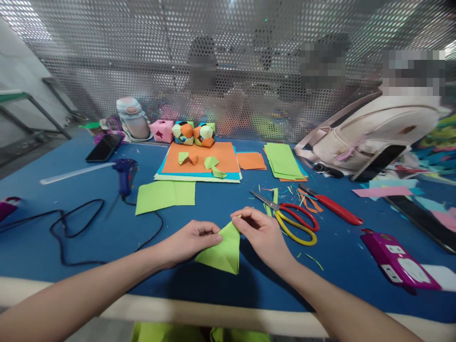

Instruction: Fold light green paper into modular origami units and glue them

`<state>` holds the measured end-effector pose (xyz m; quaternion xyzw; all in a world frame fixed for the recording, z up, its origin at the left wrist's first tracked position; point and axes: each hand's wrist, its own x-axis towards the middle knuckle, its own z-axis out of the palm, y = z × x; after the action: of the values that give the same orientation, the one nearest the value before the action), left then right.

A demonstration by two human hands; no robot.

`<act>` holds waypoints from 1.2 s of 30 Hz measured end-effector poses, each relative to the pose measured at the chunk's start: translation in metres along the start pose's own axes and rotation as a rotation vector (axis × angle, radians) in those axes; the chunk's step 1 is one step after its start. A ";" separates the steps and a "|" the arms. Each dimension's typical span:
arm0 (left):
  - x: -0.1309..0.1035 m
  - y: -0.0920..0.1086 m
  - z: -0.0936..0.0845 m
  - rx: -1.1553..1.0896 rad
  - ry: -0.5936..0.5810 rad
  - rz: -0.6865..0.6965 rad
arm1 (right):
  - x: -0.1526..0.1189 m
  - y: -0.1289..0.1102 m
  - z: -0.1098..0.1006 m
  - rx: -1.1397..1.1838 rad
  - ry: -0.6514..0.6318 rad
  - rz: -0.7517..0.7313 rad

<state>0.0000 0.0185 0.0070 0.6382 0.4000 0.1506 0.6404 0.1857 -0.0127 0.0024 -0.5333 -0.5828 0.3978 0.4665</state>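
A folded piece of light green paper [223, 251] is held above the blue table near its front edge. My left hand [194, 242] pinches its upper left side between thumb and fingers. At the top corner, the thumb and fingertips of my right hand [261, 235] close on the same paper. Behind my left hand lies a creased green sheet [166, 195]. Scissors [295, 223] with red and yellow handles rest just beyond my right hand, beside thin paper scraps.
Orange sheets [203, 154] bear small folded pieces, with paper balls [183, 133] behind. A glue gun [125, 175] and its cable are left. Green sheets [283, 161], a red-handled cutter [338, 209], a purple device [399, 261], phones and a pale backpack [384, 123] are right.
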 end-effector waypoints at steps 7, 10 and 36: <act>0.001 -0.003 0.000 0.044 0.003 0.008 | 0.002 0.002 0.000 0.014 0.014 0.044; 0.001 -0.001 -0.001 0.085 0.012 0.020 | 0.003 0.002 0.000 0.029 0.019 0.050; 0.001 -0.005 -0.002 -0.511 -0.148 -0.124 | 0.025 0.036 -0.010 0.262 0.198 0.304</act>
<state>-0.0024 0.0198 0.0024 0.4396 0.3396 0.1602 0.8159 0.2040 0.0161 -0.0267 -0.5863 -0.3903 0.4818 0.5213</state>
